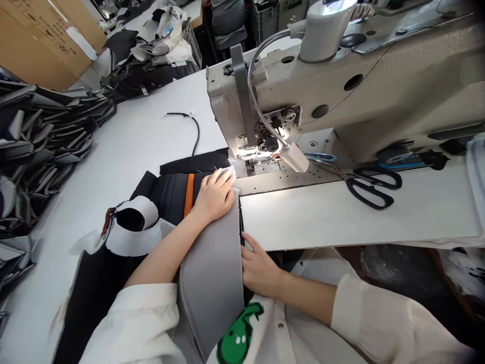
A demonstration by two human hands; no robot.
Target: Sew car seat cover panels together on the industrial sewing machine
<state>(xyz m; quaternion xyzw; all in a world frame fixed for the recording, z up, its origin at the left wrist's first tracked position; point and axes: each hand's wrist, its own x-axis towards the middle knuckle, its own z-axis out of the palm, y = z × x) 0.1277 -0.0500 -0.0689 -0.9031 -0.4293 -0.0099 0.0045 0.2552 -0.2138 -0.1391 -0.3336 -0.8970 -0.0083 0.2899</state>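
A grey fabric panel (217, 268) with black layers beneath runs from my lap up towards the sewing machine's lit needle area (253, 159). My left hand (215, 196) lies on its upper end, fingers pressing the material down just left of the presser foot. Beside it is a black padded section with an orange strip (189, 194). At the panel's right edge, near the table's front, my right hand (261, 268) grips the layers; some of its fingertips are hidden. A white curved piece (142, 242) on black fabric lies left of my left forearm.
Black-handled scissors (373, 187) and blue-handled snips (320, 156) lie under the machine arm (341, 76). Piles of cut fabric pieces (41, 141) cover the left side. A cardboard box (49, 40) stands behind them. A black cord (195, 129) lies on the white table (144, 131).
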